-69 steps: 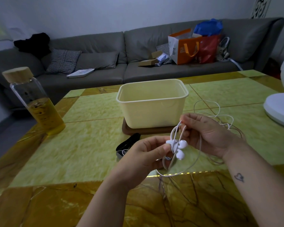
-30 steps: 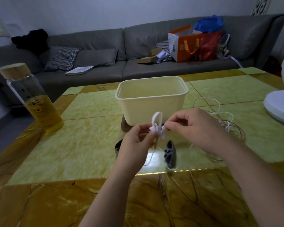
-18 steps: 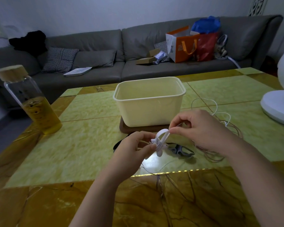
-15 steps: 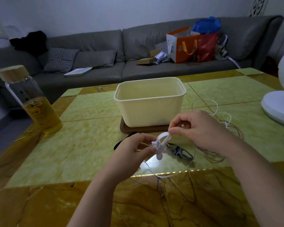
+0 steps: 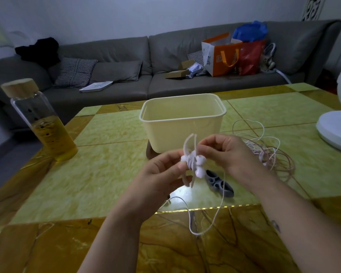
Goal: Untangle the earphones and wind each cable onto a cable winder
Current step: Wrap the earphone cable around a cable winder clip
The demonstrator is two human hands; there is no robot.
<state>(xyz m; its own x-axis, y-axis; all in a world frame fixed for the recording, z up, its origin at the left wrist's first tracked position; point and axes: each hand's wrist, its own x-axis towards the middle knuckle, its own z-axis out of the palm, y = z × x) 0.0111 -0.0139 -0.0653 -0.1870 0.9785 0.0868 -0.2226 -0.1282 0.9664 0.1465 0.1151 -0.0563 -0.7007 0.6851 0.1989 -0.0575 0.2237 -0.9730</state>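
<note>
From the head camera, I saw my left hand (image 5: 161, 174) pinched closed on the white earbuds (image 5: 195, 164), which sat bunched together above the glossy yellow-green marble surface (image 5: 98, 174). My right hand (image 5: 224, 152) was closed too, its fingertips (image 5: 202, 143) gripping a short loop of the thin white earphone cable (image 5: 189, 142) that rose above the buds. More of that cable hung down from the buds and curled in a slack loop over the near brown edge of the surface. A dark grey plastic cable winder (image 5: 220, 183) with round holes lay flat just below and right of the hands, apart from them. Behind my right hand a loose pile of tangled white and pinkish cables (image 5: 268, 152) rested on the surface. A cream plastic tub (image 5: 182, 123) stood just beyond the hands, and a glass bottle with a wooden cap (image 5: 41, 123) stood far left.
</note>
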